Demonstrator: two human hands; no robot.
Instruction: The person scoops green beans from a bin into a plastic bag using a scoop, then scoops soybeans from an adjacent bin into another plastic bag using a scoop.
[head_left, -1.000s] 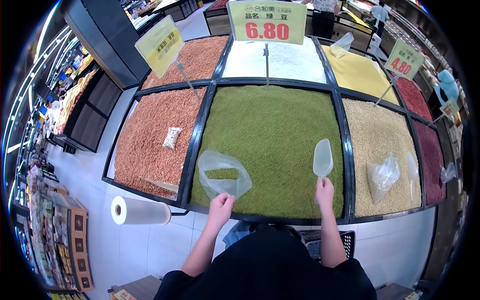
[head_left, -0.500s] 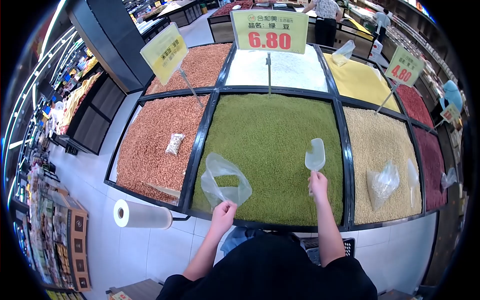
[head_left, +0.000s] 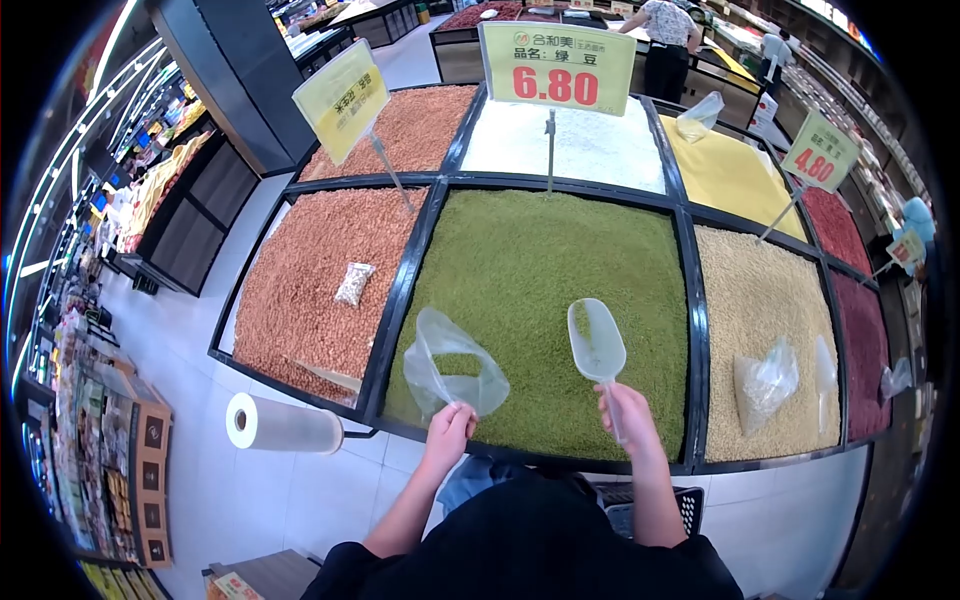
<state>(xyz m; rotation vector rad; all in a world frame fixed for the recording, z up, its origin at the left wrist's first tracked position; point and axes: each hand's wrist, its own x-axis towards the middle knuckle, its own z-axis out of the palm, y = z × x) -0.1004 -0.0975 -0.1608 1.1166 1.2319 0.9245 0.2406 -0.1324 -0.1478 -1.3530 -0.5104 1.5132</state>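
My left hand [head_left: 451,431] pinches the rim of a clear plastic bag [head_left: 482,388], whose mouth gapes open over the near left corner of the mung bean bin. Green mung beans [head_left: 540,250] fill this bin and show through the bag. Fingers wrapped round its handle, my right hand [head_left: 627,418] grips a translucent plastic scoop [head_left: 603,352]. The scoop points away from me above the beans, toward the bin's right side. Whether any beans lie in it I cannot tell.
Peanuts [head_left: 310,290] with a small packet [head_left: 354,284] on them fill the left bin. Pale grains [head_left: 755,270] on the right hold a filled bag [head_left: 768,385]. A price sign [head_left: 556,68] stands behind the beans. A bag roll [head_left: 285,425] juts out at front left. A person [head_left: 668,45] stands beyond.
My right hand has moved left and nearer to me with the scoop, which has turned so its hollow side shows more. My left hand and the bag have barely moved.
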